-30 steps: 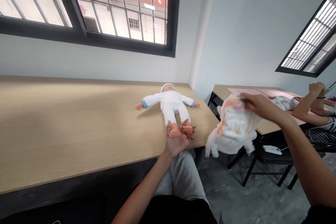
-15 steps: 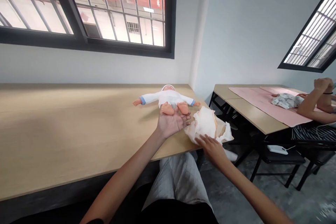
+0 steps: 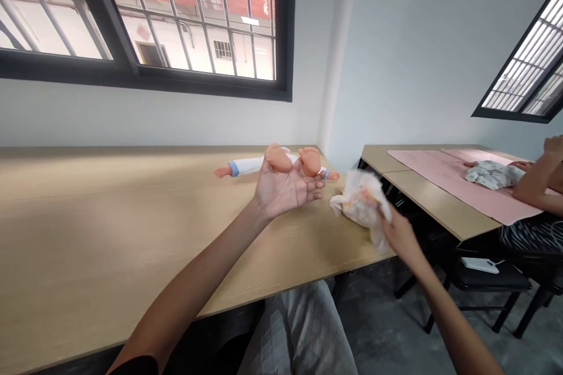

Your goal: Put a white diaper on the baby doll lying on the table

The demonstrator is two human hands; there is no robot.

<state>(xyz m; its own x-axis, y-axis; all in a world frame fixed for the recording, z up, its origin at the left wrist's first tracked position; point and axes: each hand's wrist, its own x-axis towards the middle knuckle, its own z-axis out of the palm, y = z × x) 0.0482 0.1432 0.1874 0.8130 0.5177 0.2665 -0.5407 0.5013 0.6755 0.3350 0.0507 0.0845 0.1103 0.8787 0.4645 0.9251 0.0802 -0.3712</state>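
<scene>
A baby doll in a white top with blue cuffs lies on its back near the table's far edge. My left hand, palm up, holds the doll's legs from beneath, one finger between the ankles. Both bare feet point towards me; they hide the doll's body and most of its head. To the right, my right hand grips a thin, crumpled white bundle that looks like a diaper, with faint orange marks. It is blurred by motion and lifted over the table's right end.
The light wood table runs along the wall under a barred window. Another table with a pink mat stands at the right, bearing another doll. A person's arm is beside it. A white device lies on a black chair.
My left hand has raised the doll's feet, covering more of its body. My right hand has moved right and up from the table edge, lifting the white bundle.
</scene>
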